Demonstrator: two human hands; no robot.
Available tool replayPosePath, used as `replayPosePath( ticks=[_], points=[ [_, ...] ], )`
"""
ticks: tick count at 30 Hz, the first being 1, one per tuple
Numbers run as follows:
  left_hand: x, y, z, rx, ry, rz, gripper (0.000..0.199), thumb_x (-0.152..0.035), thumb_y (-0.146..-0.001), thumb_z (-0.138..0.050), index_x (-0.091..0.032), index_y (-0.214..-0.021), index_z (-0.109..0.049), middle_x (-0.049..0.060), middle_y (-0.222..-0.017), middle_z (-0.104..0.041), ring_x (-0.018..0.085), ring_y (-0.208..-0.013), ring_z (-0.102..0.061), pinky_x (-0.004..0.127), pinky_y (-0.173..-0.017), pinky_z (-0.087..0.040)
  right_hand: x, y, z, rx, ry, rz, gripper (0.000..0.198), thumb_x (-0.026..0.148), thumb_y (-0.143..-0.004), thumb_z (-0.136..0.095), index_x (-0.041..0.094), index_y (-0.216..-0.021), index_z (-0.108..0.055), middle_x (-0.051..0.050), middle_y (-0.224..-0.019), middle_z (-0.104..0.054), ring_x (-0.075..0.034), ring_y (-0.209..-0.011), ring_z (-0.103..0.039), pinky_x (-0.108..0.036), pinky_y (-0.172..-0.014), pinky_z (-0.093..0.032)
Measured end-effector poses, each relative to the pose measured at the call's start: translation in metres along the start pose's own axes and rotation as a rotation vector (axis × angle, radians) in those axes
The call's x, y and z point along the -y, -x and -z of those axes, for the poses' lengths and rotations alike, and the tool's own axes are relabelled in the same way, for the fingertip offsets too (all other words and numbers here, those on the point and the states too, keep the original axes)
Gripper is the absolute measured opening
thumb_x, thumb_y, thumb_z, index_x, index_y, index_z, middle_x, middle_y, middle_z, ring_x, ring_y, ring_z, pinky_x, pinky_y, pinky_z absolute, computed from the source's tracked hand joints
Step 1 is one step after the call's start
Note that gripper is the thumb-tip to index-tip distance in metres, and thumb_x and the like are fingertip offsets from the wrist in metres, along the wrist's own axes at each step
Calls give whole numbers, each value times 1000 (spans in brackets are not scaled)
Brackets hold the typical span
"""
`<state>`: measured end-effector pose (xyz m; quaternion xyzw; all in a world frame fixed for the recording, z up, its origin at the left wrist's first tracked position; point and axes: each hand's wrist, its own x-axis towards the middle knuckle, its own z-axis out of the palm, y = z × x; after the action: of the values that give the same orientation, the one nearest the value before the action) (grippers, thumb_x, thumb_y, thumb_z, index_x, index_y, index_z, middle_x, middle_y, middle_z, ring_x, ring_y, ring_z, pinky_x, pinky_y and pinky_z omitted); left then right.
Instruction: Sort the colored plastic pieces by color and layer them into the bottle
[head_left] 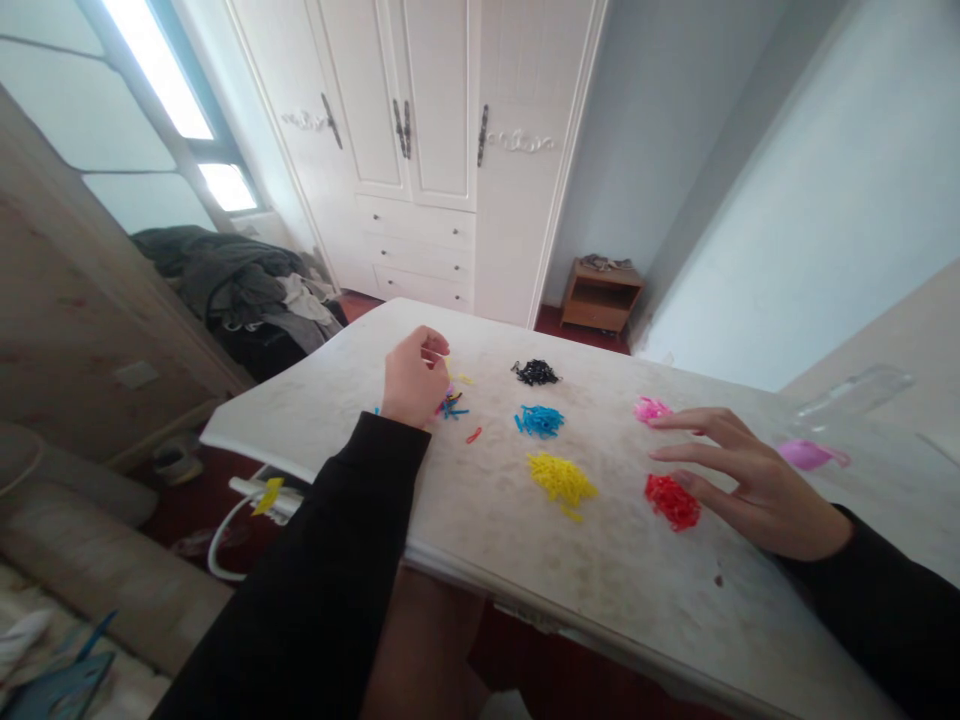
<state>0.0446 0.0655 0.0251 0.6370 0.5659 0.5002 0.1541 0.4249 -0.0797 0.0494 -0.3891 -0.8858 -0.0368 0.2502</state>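
Note:
My left hand [415,378] is at the far left part of the table, its fingers curled over a small mixed heap of coloured rubber bands [453,408]. Whatever its fingertips hold is hidden. One red band [473,436] lies apart beside that heap. My right hand [739,475] reaches in with fingers spread; its fingertips are by the pink pile [651,409], and the thumb is at the red pile [675,503]. Between the hands, in a column, lie a black pile [537,373], a blue pile [540,421] and a yellow pile [562,481].
A white table [495,540] carries the piles. Right of my right hand are a pink balloon-like item [810,455] and a clear plastic container [855,397]. Beyond the table stand a white wardrobe [442,100] and a small wooden cabinet [602,296]. Clothes [240,280] are heaped at the left.

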Motion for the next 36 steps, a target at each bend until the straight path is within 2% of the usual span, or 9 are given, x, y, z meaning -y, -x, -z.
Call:
replayPosePath(
  ticks=[4, 12, 17, 27, 32, 36],
  points=[
    [-2, 0, -4, 10, 201, 32, 19, -7, -71, -59, -19, -86, -58, 4, -93, -71, 15, -78, -67, 26, -66, -55, -1, 1, 0, 11, -3, 5, 24, 31, -98, -61, 35, -118, -73, -8, -128, -69, -31, -119, -63, -52, -97, -55],
    [2, 0, -8, 67, 304, 39, 17, -8, -78, -63, -19, -89, -57, 5, -98, -69, 18, -93, -74, 24, -69, -56, -1, 1, 0, 9, -11, 1, 24, 30, -98, -62, 34, -118, -74, -8, -128, -69, -31, -119, -63, -52, -98, -55],
    [4, 1, -9, 61, 303, 32, 17, -5, -79, -61, -19, -89, -58, 3, -91, -69, 18, -91, -76, 23, -68, -56, -1, 1, 0, 12, -9, 5, 23, 30, -97, -62, 34, -116, -75, -8, -128, -70, -31, -119, -63, -51, -98, -55],
    [10, 1, -16, 43, 263, -144, 15, -10, -76, -69, -19, -83, -60, 0, -85, -68, 16, -80, -73, 21, -59, -55, 1, 1, 0, 19, -5, 37, 22, 25, -97, -63, 31, -116, -73, -10, -128, -68, -30, -120, -61, -51, -99, -53],
    [8, 3, -15, 83, 283, -250, 10, -14, -79, -71, -18, -79, -62, 0, -84, -64, 14, -79, -72, 20, -61, -58, 4, -1, -1, 15, -8, 46, 21, 23, -96, -63, 29, -114, -73, -10, -127, -68, -31, -119, -62, -51, -98, -53],
    [0, 10, -14, 126, 391, -290, 12, -15, -78, -75, -17, -80, -63, 0, -91, -63, 13, -81, -73, 21, -65, -61, 7, -2, -3, 19, -21, 38, 20, 22, -96, -64, 29, -112, -72, -11, -127, -68, -31, -120, -61, -51, -99, -52]
  ],
)
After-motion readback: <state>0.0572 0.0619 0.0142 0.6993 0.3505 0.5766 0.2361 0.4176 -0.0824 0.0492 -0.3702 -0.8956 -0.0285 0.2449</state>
